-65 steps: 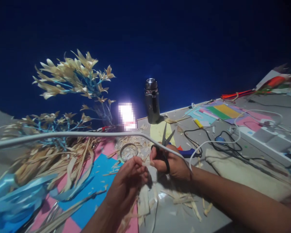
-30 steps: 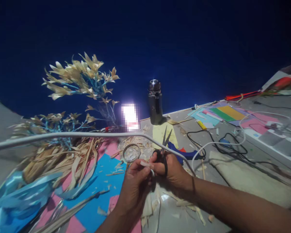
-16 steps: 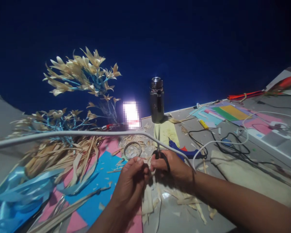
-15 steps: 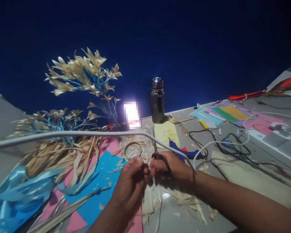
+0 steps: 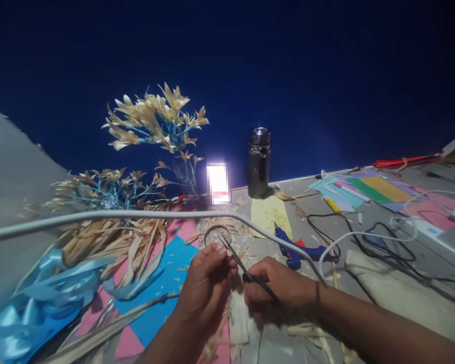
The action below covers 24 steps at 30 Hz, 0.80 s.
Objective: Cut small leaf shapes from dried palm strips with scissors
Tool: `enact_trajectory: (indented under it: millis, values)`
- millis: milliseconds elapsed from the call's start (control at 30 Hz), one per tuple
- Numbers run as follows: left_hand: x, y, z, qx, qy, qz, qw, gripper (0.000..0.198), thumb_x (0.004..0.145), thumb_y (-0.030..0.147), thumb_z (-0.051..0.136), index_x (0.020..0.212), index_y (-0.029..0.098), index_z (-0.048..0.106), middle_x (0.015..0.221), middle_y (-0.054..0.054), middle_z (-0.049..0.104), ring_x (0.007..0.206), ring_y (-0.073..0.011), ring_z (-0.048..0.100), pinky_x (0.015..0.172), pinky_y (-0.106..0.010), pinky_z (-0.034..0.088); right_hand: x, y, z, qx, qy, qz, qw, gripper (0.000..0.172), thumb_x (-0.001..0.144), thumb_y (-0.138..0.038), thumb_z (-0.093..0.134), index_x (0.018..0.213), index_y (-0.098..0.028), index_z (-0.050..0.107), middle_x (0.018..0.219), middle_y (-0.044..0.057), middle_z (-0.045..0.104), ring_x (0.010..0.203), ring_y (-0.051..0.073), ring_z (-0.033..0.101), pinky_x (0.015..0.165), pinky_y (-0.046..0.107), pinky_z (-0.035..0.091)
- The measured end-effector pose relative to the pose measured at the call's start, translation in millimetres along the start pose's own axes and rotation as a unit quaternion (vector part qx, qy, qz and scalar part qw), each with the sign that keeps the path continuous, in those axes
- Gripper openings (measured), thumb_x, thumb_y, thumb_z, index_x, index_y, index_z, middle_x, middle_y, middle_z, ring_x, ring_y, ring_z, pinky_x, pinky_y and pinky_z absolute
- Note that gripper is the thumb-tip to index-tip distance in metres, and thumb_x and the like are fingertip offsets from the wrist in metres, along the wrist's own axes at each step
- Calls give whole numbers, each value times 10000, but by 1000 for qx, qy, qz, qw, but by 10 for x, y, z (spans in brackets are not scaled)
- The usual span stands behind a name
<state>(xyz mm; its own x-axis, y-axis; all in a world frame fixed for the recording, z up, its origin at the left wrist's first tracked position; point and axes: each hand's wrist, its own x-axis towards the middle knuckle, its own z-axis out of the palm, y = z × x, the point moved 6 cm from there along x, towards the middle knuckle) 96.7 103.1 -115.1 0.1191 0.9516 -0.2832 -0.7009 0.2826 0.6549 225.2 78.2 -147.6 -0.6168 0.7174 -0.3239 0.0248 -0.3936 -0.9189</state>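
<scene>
My right hand [image 5: 284,290] grips black scissors [image 5: 239,264], whose closed blades point up and to the left over a roll of tape [image 5: 217,235]. Close beside it, my left hand [image 5: 207,288] is curled, its fingertips pinched next to the blades; what they pinch is too small to make out. Pale dried leaf strips [image 5: 238,323] lie on the table under both hands. A white cable [image 5: 136,216] runs across in front of me, above the hands.
Blue and pink paper sheets [image 5: 163,283] and blue ribbon [image 5: 41,298] lie at left, with dried leaf branches [image 5: 151,121] behind. A steel flask [image 5: 258,163], a blue glue gun [image 5: 299,252], black cords [image 5: 349,232], coloured papers [image 5: 371,187] and a cloth [image 5: 398,293] fill the right.
The scissors have swung from pointing straight up with blades apart to leaning left with blades closed. The view has shifted so everything sits further right. Both hands stay close together.
</scene>
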Motion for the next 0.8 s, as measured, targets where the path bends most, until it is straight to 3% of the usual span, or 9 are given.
enact_trajectory:
  millis: [233,400,533,633,700,800]
  values:
    - [21,-13,-28,17,-12,-7,1000,186,704,121,836,731,135,652,650,2,653,570,-96,632,547,-185,542,-12,8,0,8,16,25,1000,320,733,-370,776,599,-146,589,510,-23,597,354,49,420,324,160,236]
    - [16,0,-23,18,-18,-18,1000,187,699,103,821,735,138,641,648,3,648,569,-93,623,553,-180,529,-28,-46,18,21,24,43,999,336,697,-359,786,555,-157,558,466,-25,579,327,58,408,321,173,318]
    - [-1,10,11,26,-35,-34,998,183,701,112,811,761,133,640,669,0,640,580,-92,607,566,-184,516,-12,-24,53,32,14,61,998,338,685,-353,792,536,-148,569,436,-22,560,302,52,385,294,166,271]
    - [-8,-20,11,15,-41,-42,998,196,705,100,810,777,148,634,678,10,627,585,-84,592,600,-189,518,25,-87,31,107,65,-2,992,302,639,-310,835,600,-149,582,470,-28,576,360,68,465,376,174,379]
    - [-17,-80,14,16,-49,-57,997,196,714,110,809,780,155,630,695,3,629,595,-89,586,610,-199,515,22,-188,-26,161,119,-83,976,318,597,-282,877,696,-149,605,575,-9,642,478,105,579,481,204,466]
    - [-44,-201,36,33,-66,-86,994,186,720,132,808,769,153,629,725,-16,639,599,-91,562,585,-190,484,-3,-305,-84,181,151,-158,959,375,606,-296,900,801,-147,616,722,34,699,644,159,668,619,264,532]
